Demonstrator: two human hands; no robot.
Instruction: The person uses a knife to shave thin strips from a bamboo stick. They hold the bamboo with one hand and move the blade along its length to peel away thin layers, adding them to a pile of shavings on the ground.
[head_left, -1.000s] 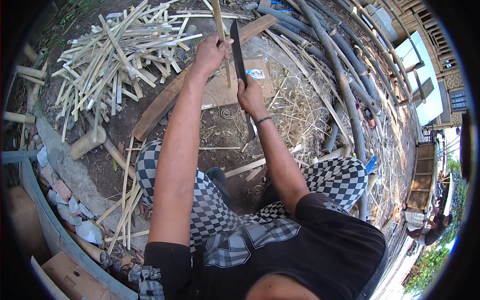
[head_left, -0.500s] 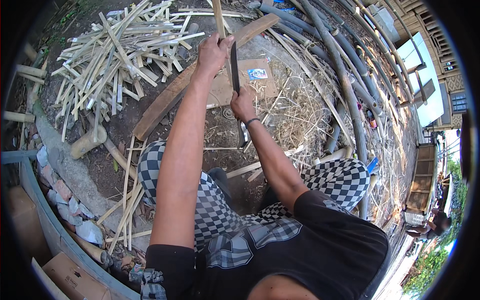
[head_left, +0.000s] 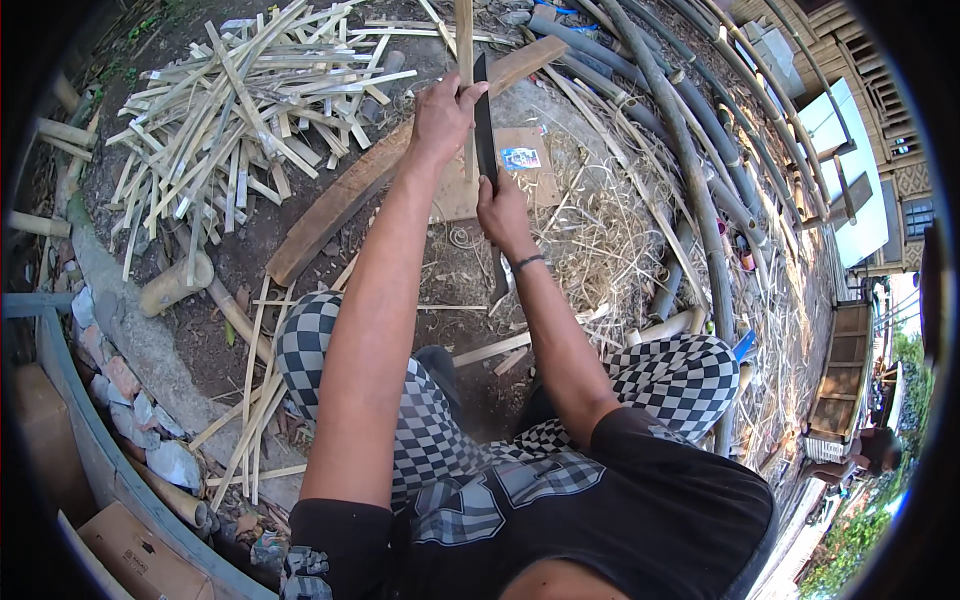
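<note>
Out in front of me, my left hand (head_left: 443, 122) is closed round a pale bamboo strip (head_left: 465, 45) that stands nearly upright in the view. My right hand (head_left: 506, 214) grips a long dark-bladed knife (head_left: 485, 125). Its blade points away from me, close along the right side of the strip; whether the edge touches the strip I cannot tell. The knife's handle end (head_left: 501, 283) shows below my right hand. A flat piece of cardboard (head_left: 455, 203) lies on the ground beneath both hands, with curled bamboo shavings (head_left: 600, 240) to its right.
A heap of split bamboo strips (head_left: 225, 130) lies far left. A thick wooden plank (head_left: 330, 220) slants across the ground beyond my left knee. Bamboo poles (head_left: 690, 150) run along the right. Cardboard boxes (head_left: 140, 550) stand lower left. Another person (head_left: 865, 455) is at the far right.
Both hands have shifted slightly right and a little nearer, carrying the strip and knife. The strip has turned more upright. Both grips stay closed.
</note>
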